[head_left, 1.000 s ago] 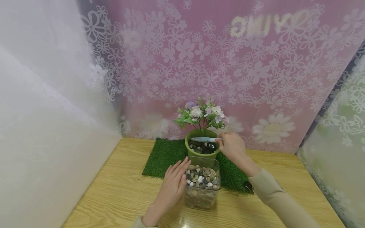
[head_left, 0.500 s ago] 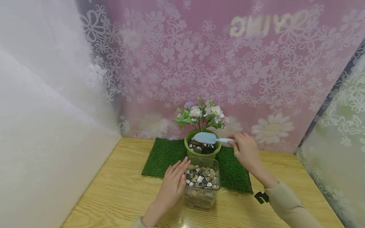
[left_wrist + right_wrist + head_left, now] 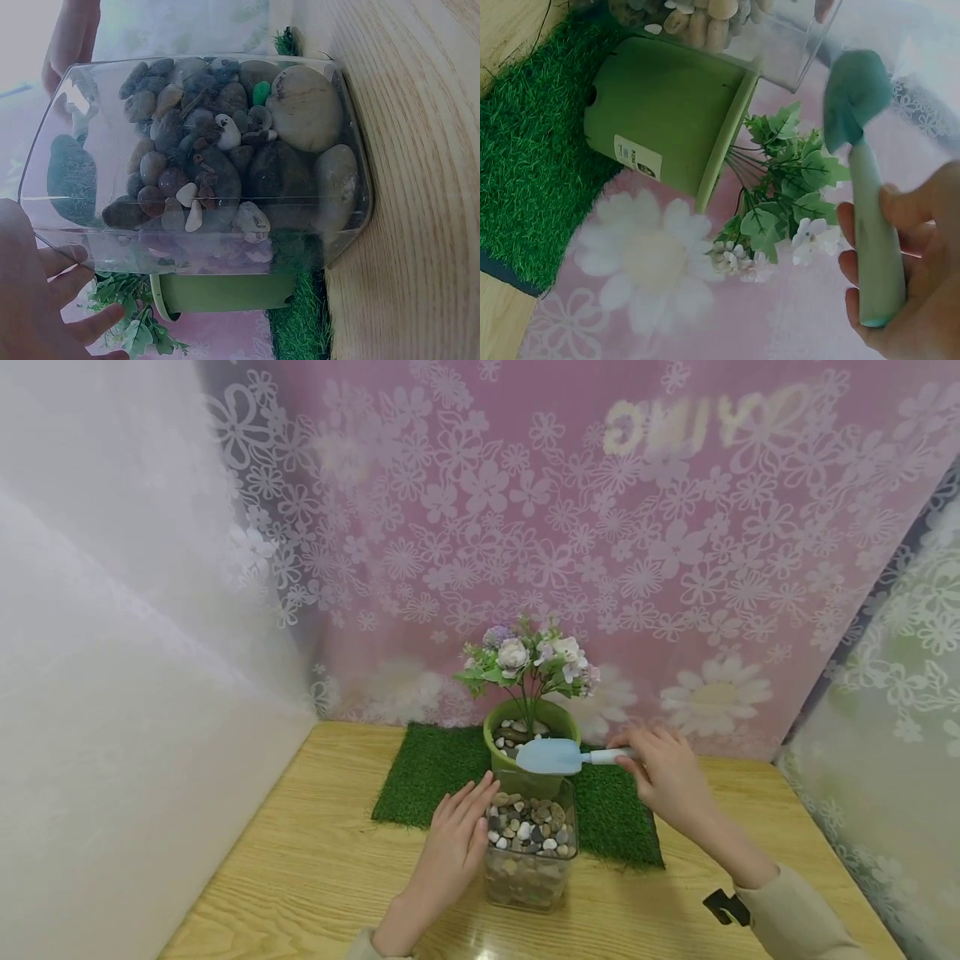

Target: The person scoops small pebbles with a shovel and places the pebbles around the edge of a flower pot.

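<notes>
My right hand (image 3: 667, 777) grips the white handle of a light blue garden trowel (image 3: 550, 757), its fingers curled round it in the right wrist view. The trowel's blade overlaps the near rim of a green flowerpot (image 3: 667, 112) in the head view. Pebbles lie inside the pot, around the stems of a bunch of white and purple flowers (image 3: 525, 660). In front of the pot stands a clear square container (image 3: 528, 885) filled with pebbles (image 3: 202, 150). My left hand (image 3: 448, 843), fingers straight, rests against the container's left side near its rim.
A green artificial grass mat (image 3: 431, 777) lies under the pot on the wooden table (image 3: 300, 860). Behind it hangs a pink flowered curtain (image 3: 480, 527), with a pale sheet (image 3: 135, 652) along the left side.
My right hand has drawn the trowel back from over the pot, toward me and to the right, with its blade turned flatter to view. My left hand has stayed at the container.
</notes>
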{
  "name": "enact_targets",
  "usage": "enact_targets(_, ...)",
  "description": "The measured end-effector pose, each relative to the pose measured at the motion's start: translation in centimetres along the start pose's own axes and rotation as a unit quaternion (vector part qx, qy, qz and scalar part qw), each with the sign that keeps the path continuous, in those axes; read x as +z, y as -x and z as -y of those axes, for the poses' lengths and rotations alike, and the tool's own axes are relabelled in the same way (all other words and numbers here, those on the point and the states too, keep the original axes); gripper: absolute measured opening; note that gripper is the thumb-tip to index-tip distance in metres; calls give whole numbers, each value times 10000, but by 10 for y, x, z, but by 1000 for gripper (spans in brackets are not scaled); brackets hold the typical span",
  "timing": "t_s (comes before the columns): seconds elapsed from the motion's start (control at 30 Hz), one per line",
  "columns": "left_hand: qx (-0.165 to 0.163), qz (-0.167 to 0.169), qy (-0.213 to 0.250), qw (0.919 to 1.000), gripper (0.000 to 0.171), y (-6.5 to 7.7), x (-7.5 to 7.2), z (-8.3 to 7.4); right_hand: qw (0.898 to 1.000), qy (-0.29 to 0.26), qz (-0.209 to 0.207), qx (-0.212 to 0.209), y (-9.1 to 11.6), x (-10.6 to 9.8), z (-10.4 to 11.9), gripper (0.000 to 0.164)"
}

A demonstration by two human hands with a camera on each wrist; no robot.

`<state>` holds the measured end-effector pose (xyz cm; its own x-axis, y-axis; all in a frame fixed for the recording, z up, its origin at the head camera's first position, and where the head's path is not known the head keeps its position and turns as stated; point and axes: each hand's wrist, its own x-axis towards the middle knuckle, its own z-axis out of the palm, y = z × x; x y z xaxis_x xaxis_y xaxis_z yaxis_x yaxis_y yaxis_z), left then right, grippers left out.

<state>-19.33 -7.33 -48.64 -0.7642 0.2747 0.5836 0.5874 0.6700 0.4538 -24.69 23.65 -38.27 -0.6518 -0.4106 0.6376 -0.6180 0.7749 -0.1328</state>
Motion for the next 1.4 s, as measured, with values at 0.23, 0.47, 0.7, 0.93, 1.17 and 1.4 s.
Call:
enact_targets(0.23,4,-18,65,10000,51,-1,-1,0,9987,-3,400,-318,3,-5,8,18)
enact_targets(0.47,-20,-3,114,9999,51,0,-2,-1,9937,224,305,-1052,-4,-9,12,21)
enact_targets(0.7,32,-43,-66,10000,50,1,0,0,9738,685,199,-2161,-22,-14,15,24)
enact_targets(0.93,-4,-11,-43,10000,50,1,1,1,9447,1264,502,-2983,-39,-17,27,29)
enact_targets(1.17,21,-30,-52,10000,50,1,2,2,9318,1543,728,-3204,-44,-13,41,30)
enact_targets(1.4,-6,-27,-58,10000,50,1,2,1,9243,1667,798,-3339,-46,-12,46,29)
